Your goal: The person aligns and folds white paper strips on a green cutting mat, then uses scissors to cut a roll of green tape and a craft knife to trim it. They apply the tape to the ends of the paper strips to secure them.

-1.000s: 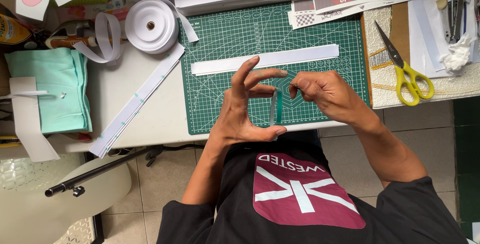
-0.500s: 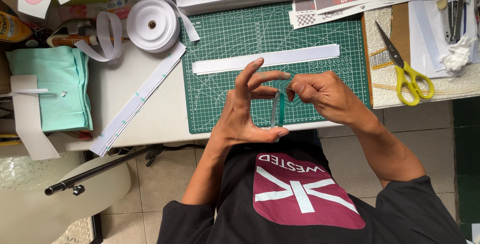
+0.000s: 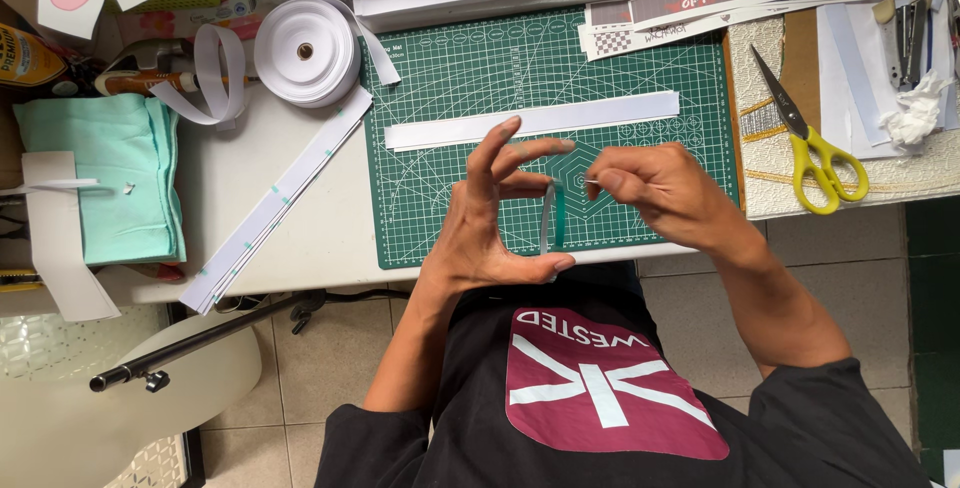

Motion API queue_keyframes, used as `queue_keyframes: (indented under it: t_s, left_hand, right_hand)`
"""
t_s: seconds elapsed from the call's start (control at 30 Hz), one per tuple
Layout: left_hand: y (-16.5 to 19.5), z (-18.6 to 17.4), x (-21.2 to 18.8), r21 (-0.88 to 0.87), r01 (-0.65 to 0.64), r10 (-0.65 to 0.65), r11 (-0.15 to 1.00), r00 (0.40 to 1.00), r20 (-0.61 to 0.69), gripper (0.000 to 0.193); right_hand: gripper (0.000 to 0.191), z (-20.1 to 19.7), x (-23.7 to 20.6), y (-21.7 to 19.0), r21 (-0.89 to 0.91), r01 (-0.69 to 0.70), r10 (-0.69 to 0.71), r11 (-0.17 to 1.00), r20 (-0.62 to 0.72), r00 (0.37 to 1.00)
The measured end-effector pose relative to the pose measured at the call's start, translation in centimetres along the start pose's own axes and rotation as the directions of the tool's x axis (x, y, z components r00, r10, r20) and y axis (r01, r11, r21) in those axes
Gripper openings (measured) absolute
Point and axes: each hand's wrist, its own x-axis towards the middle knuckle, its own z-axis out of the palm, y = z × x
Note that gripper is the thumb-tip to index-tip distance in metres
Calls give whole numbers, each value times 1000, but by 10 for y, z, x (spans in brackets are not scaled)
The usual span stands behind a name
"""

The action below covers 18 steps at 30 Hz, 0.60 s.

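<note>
Tiled floor shows below a pale desk (image 3: 230, 218) that carries a green cutting mat (image 3: 450, 118) in the upper middle of the frame; a long white paper strip (image 3: 530, 120) lies across the mat, a roll of white tape (image 3: 305, 53) sits at upper left, and yellow-handled scissors (image 3: 810, 153) rest at the right edge. Both hands hang over the near edge of the mat, close together but not touching; the left hand (image 3: 490, 218) clamps a short narrow strip (image 3: 547, 220) upright, thumb at its lower end and a fingertip at its upper end, so that it bows slightly; the right hand (image 3: 665, 193) pinches something very thin beside the strip's top, possibly a peeled edge or liner, though the view is too small to be sure. The strip looks feather-light, thin and springy rather than stiff; it probably creases easily, and may be sticky on one face; holding it by its two ends, with light pressure, seems the safest grip, keeping fingers off the flat faces.
</note>
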Motion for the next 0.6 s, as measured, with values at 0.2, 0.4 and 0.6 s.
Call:
queue_keyframes:
  t_s: [0.2,0.4,0.6]
  left_hand:
    - [-8,1,4,66,-29,34,997,997,-74,128]
    - [-9,36,16,-142,114,-141,983,970,-198,130]
    - [-12,66,22,-259,181,-229,949,959,-168,134]
  right_hand:
    - [45,-24,-18,12,-26,-50,46,998,-162,986]
    - [44,11,-42,0,-60,141,-150,988,-198,969]
    - [22,10,-50,3,-48,237,-241,970,-288,927]
